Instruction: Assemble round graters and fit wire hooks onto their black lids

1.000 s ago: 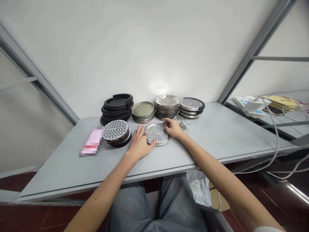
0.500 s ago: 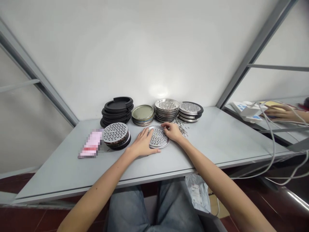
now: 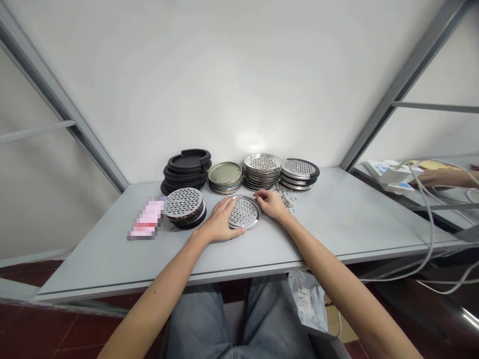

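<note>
A round metal grater plate (image 3: pixel 244 213) with raised holes and a shiny rim lies on the grey table (image 3: pixel 337 219) before me. My left hand (image 3: pixel 221 222) spans its left side, fingers at the far rim and thumb at the near rim. Just off the plate's right rim is my right hand (image 3: pixel 271 203), its fingers curled into a pinch. Whatever those fingertips hold, if anything, is too small to make out. Small metal rings (image 3: pixel 288 199) lie scattered beside that hand. Left of my left hand stands a stack of perforated discs (image 3: pixel 184 205).
Along the wall stand black ring-shaped holders (image 3: pixel 187 169), greenish lids (image 3: pixel 225 173), silver grater plates (image 3: pixel 263 167) and black-edged graters (image 3: pixel 299 172). A pixelated pink item (image 3: pixel 147 219) lies at left. Another person's hand (image 3: pixel 436 178) and white cables (image 3: pixel 430 219) are at right.
My right hand has drawn a little to the right, off the grater plate's rim. The left hand stays around the plate. The view has shifted slightly.
</note>
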Demonstrator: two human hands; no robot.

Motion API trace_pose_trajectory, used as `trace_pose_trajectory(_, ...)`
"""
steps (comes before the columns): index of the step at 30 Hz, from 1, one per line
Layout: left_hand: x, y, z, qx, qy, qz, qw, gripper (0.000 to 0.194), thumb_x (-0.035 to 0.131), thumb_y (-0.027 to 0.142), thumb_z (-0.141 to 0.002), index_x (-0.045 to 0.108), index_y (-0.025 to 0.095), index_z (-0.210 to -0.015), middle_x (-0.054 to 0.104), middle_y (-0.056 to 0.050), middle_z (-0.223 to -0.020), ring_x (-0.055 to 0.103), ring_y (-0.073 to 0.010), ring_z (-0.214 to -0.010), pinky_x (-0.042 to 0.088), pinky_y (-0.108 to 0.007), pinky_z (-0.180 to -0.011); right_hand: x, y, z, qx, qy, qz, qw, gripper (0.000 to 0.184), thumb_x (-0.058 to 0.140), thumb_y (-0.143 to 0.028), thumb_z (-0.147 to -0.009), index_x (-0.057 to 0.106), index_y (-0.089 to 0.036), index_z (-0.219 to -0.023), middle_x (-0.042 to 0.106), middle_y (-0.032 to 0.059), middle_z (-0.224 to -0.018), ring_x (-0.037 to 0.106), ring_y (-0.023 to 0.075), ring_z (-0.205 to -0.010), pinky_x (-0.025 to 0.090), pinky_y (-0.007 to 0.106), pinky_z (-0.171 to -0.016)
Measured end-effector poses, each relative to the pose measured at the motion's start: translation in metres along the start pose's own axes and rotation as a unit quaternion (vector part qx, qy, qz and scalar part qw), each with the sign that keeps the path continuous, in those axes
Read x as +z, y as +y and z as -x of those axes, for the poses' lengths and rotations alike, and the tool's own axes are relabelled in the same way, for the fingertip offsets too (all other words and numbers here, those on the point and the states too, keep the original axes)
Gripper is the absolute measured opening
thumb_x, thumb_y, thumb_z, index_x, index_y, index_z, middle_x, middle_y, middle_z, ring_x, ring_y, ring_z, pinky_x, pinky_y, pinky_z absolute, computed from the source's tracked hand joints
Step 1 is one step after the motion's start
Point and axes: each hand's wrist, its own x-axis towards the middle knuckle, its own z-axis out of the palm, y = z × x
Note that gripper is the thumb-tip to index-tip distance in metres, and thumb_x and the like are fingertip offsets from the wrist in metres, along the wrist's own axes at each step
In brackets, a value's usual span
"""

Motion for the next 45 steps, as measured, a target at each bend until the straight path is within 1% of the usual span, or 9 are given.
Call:
trace_pose_trajectory(3,0.001,-0.003,0.0,-0.019,-0.007,0.017,1.0,0.103,0.067,0.058,-0.07,0.018,0.014,-0.149,0.021,-0.014,-0.155,0.015,-0.0302,-0.144,0.019,-0.044,-0.117,0.0,0.0,0.0,-0.006,-0.009,0.003,1.0,0.022,0.051,-0.018,-0.079,0.071,-0.017,-0.088,0.073,0.0045,-0.079,0.065,0.0177,-0.071,0.048,0.028,-0.071)
trace_pose_trajectory(8,0.003,-0.008,0.0,-0.035,0.006,0.024,0.999,0.113,0.069,0.067,-0.063,0.015,0.017,-0.15,0.021,-0.015,-0.154,0.015,-0.0343,-0.143,0.015,-0.05,-0.117,0.0,0.001,0.001,-0.016,-0.034,-0.003,0.999,0.023,0.054,-0.021,-0.081,0.07,-0.017,-0.097,0.073,0.0065,-0.087,0.066,0.0182,-0.077,0.049,0.028,-0.074)
trace_pose_trajectory(12,0.004,-0.009,0.001,-0.061,-0.002,0.03,0.998,0.121,0.069,0.07,-0.059,0.011,0.018,-0.15,0.017,-0.015,-0.156,0.012,-0.0348,-0.144,0.018,-0.049,-0.116,-0.002,-0.002,0.001,-0.038,-0.045,-0.02,0.998,0.022,0.054,-0.021,-0.082,0.07,-0.017,-0.097,0.073,0.0057,-0.086,0.065,0.0176,-0.075,0.049,0.028,-0.073)
trace_pose_trajectory(18,0.004,-0.01,0.001,-0.097,-0.014,0.033,0.995,0.127,0.071,0.072,-0.054,0.008,0.018,-0.151,0.011,-0.017,-0.156,0.005,-0.0357,-0.145,0.017,-0.049,-0.116,-0.002,-0.004,0.001,-0.05,-0.048,-0.054,0.996,0.022,0.06,-0.015,-0.074,0.07,-0.017,-0.093,0.072,0.0038,-0.082,0.063,0.0158,-0.072,0.048,0.027,-0.07)
trace_pose_trajectory(24,0.004,-0.01,0.001,-0.074,0.011,0.039,0.996,0.126,0.073,0.07,-0.053,0.012,0.019,-0.15,0.016,-0.016,-0.154,0.009,-0.0356,-0.144,0.017,-0.048,-0.116,-0.003,-0.002,0.0,-0.058,-0.013,-0.099,0.993,0.023,0.059,-0.015,-0.072,0.07,-0.017,-0.092,0.073,0.0038,-0.087,0.064,0.0151,-0.072,0.049,0.026,-0.067)
trace_pose_trajectory(29,0.006,-0.011,0.0,-0.07,0.032,0.041,0.996,0.127,0.076,0.069,-0.05,0.016,0.017,-0.149,0.013,-0.017,-0.154,0.008,-0.0352,-0.144,0.016,-0.047,-0.117,-0.005,-0.004,-0.001,-0.047,0.002,-0.113,0.992,0.023,0.055,-0.016,-0.075,0.071,-0.017,-0.09,0.073,0.0042,-0.087,0.064,0.0155,-0.074,0.048,0.026,-0.066)
trace_pose_trajectory(34,0.007,-0.012,0.0,-0.072,0.034,0.052,0.995,0.127,0.076,0.069,-0.049,0.017,0.018,-0.149,0.011,-0.015,-0.154,0.007,-0.0352,-0.144,0.016,-0.046,-0.117,-0.004,-0.002,-0.001,-0.042,0.01,-0.113,0.993,0.027,0.054,-0.017,-0.076,0.07,-0.017,-0.098,0.073,0.0038,-0.087,0.065,0.0158,-0.075,0.048,0.026,-0.067)
trace_pose_trajectory(37,0.007,-0.013,0.0,-0.075,0.026,0.057,0.995,0.126,0.076,0.07,-0.049,0.017,0.019,-0.149,0.011,-0.015,-0.155,0.008,-0.035,-0.144,0.017,-0.047,-0.117,-0.004,-0.001,0.0,-0.039,0.002,-0.097,0.995,0.026,0.054,-0.019,-0.077,0.069,-0.017,-0.098,0.073,0.0036,-0.085,0.065,0.0159,-0.074,0.048,0.026,-0.068)
trace_pose_trajectory(45,0.01,-0.015,0.0,-0.081,0.006,0.07,0.994,0.122,0.075,0.071,-0.049,0.025,0.018,-0.148,0.017,-0.015,-0.154,0.013,-0.0359,-0.143,0.021,-0.048,-0.116,-0.003,-0.001,0.001,-0.052,-0.03,-0.039,0.997,0.021,0.054,-0.021,-0.08,0.07,-0.018,-0.091,0.073,0.0044,-0.082,0.065,0.0171,-0.072,0.048,0.028,-0.068)
